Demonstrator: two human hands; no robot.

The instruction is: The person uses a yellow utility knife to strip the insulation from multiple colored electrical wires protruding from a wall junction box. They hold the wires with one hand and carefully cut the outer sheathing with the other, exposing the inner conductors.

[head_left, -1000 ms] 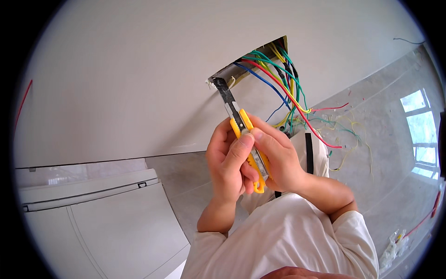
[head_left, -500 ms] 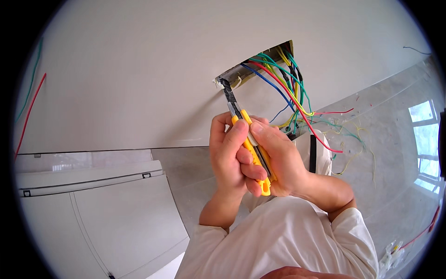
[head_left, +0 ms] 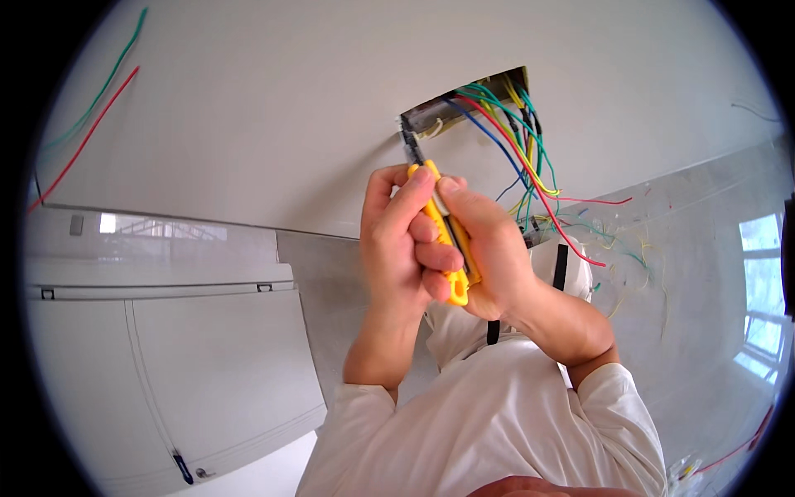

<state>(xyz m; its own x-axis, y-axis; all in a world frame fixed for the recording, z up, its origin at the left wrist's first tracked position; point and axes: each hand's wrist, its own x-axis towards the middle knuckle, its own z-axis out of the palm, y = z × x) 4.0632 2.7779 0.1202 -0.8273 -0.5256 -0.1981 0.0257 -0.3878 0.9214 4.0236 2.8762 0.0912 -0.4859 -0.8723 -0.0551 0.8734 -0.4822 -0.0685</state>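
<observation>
Steady control likely calls for light pressure and a grip well behind the blade point(head_left: 409, 141), the left hand point(head_left: 399, 236) and right hand point(head_left: 497, 244) both closed around the yellow knife point(head_left: 460, 247) at the left corner of the wall opening point(head_left: 428, 115), its long axis slanting, blade up and slightly left.

Window-shaped light point(head_left: 762, 331) gleams on the glossy grey floor point(head_left: 700, 290) beside a pale wall point(head_left: 273, 124).

Yellow knife handle point(head_left: 462, 250) partly hidden
</observation>
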